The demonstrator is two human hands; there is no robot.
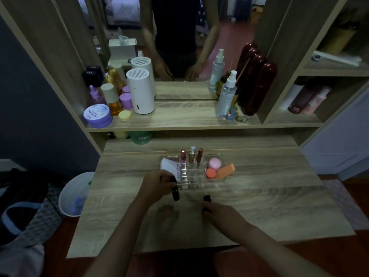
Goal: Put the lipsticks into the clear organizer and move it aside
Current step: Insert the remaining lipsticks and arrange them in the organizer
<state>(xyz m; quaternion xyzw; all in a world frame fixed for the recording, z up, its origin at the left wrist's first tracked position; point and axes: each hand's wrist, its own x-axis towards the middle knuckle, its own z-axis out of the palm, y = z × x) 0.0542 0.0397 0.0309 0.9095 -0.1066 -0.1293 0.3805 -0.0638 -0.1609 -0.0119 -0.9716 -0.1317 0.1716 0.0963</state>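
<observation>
A clear organizer (192, 177) stands on the wooden desk (259, 206), near its middle. Three slim tubes rise from its back row: a pink lipstick (183, 155), a clear-capped one (192, 153) and a brown one (199, 154). My left hand (157, 185) is shut on a black lipstick (175, 189), held just in front of the organizer's left corner. My right hand (221, 215) grips a second black lipstick (207, 198) low over the desk, in front of the organizer. Its lower part is hidden by my fingers.
The organizer's side trays hold a white packet (169, 166), a pink round case (214, 163), an orange puff (210, 173) and an orange sponge (225, 171). A shelf above carries bottles, jars and a white cylinder (140, 92). A white bin (76, 193) stands left of the desk.
</observation>
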